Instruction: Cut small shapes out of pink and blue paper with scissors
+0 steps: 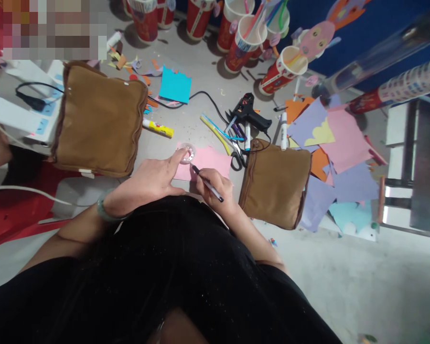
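Observation:
A sheet of pink paper (215,162) lies on the table in front of me. On its left part rests a small clear roll of tape (189,154). My left hand (152,179) holds this roll down against the paper with a fingertip; part of the hand's inner side is hidden. My right hand (217,188) is closed around a pen (208,183) with a black grip. The pen's tip points up and left, at the lower edge of the roll. Whether it touches the paper I cannot tell. Scissors (237,157) with black handles lie right of the pink paper.
Brown cushion-like cases lie left (100,119) and right (277,184). Beyond my hands are a glue stick (158,128), a black glue gun (251,112) with its cord, markers and blue paper (175,85). Red cups (245,43) line the back; coloured paper (354,181) is piled right.

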### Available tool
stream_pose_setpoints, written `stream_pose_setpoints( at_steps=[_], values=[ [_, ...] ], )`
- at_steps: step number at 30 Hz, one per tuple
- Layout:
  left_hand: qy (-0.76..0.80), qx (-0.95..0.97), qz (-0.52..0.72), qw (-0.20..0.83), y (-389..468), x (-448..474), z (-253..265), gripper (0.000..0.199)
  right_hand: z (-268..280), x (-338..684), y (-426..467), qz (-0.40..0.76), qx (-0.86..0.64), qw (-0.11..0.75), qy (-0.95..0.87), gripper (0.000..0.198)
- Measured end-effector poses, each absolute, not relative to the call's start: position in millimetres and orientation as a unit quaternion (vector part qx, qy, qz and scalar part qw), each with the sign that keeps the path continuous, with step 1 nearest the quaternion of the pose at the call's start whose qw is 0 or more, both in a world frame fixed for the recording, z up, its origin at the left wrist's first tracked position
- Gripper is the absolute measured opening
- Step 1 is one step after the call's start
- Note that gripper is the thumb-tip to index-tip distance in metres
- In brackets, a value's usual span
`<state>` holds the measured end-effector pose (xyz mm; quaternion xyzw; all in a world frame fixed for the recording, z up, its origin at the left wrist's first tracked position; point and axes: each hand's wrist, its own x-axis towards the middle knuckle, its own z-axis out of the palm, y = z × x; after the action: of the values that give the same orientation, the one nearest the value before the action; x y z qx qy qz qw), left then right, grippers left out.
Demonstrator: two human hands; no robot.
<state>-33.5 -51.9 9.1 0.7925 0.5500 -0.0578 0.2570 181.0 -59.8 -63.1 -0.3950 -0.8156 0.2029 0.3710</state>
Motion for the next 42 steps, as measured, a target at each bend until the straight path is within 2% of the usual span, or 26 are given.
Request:
stream_pose_setpoints(
  at_steps=[3,9,14,23,27,34,39,42],
  values=[
    [0.544,0.795,-0.054,0.262,-51,-35,11,0.091,-64,179,-62,0.213,-0.373,0.383,-0.818,0.009],
    [0.543,0.788,-0.061,0.284,-50,-35,15,0.087,-57,166,-59,0.231,-0.351,0.290,-0.860,0.015],
    [0.548,0.784,-0.052,0.287,-50,-34,14,0.084,-54,161,-54,0.200,-0.347,0.277,-0.874,0.018],
    [0.554,0.793,-0.045,0.249,-53,-33,5,0.092,-57,170,-58,0.181,-0.361,0.353,-0.844,0.007],
    [0.562,0.787,-0.062,0.247,-53,-31,9,0.090,-58,176,-58,0.178,-0.392,0.367,-0.825,0.004],
    [0.566,0.789,-0.057,0.234,-53,-30,5,0.091,-58,183,-57,0.205,-0.451,0.339,-0.800,0.013],
    [0.565,0.795,-0.041,0.217,-55,-31,-5,0.091,-59,187,-60,0.226,-0.464,0.379,-0.768,0.011],
    [0.563,0.799,-0.018,0.212,-57,-31,-7,0.088,-62,188,-61,0.223,-0.446,0.422,-0.757,0.021]
  ],
)
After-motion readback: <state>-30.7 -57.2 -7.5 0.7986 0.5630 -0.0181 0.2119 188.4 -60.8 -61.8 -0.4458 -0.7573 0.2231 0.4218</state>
